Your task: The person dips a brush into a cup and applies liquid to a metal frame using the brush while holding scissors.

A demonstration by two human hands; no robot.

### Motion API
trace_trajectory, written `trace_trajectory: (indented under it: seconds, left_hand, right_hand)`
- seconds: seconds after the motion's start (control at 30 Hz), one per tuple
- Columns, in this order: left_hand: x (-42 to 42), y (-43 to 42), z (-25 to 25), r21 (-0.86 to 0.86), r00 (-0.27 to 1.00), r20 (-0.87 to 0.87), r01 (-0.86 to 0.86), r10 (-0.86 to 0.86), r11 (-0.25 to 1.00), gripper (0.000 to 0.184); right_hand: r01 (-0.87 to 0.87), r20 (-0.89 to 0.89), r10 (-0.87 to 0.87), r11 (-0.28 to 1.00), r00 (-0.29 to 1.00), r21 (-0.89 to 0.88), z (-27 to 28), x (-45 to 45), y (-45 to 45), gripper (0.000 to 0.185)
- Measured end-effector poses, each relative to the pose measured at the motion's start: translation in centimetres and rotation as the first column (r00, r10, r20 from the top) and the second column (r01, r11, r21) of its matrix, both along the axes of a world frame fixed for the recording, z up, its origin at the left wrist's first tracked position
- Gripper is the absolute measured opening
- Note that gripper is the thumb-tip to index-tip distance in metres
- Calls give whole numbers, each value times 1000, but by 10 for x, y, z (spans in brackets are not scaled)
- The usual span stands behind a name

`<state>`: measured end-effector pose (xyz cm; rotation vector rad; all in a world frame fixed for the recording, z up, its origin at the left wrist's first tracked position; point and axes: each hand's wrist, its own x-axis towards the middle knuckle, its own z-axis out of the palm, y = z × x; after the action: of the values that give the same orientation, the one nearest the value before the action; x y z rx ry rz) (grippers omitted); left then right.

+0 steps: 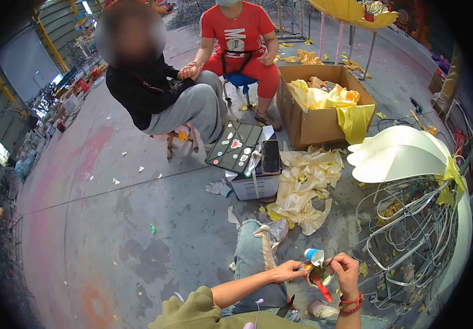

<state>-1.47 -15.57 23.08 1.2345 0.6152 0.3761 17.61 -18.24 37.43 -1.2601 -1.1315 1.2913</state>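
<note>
My left hand (290, 271) is closed round a small bundle over my knees; a bit of red and yellow shows at its fingertips, its kind unclear. Close to those fingers is a blue and white cup-like piece (314, 256), tilted. A bright red strip (322, 288) hangs below, beside a dark part too small to make out. From the other side my right hand (346, 268), with red beads at the wrist, pinches at the edge of this bundle; what its fingertips hold is hidden.
Cream fabric scraps (307, 189) lie ahead, near a cardboard box (316, 123) of yellow cloth. A stickered black case (235, 147) and a phone (271, 157) rest on a white box (255, 187). A wire frame (406, 219) stands right. Two people sit opposite; a glove (218, 188) is on the floor.
</note>
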Motion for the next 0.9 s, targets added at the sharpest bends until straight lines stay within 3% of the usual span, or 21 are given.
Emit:
trace_trajectory:
  seconds: [0.27,0.5,0.8,0.9]
  left_hand:
    - [3,-1,-9,29,998,13,56,-56,998,30]
    - [6,0,-8,10,996,59,71,-72,997,30]
    - [8,-2,-4,23,995,55,85,-86,996,31]
    - [8,-3,-8,3,994,48,96,-96,995,30]
  right_hand:
    - [-21,-35,22,999,999,31,-7,4,-5,13]
    - [-125,-243,104,990,964,-69,-4,5,-9,9]
    - [-111,-198,98,992,975,-59,-6,6,-17,11]
    - [-40,-38,39,998,999,-38,-7,2,-18,10]
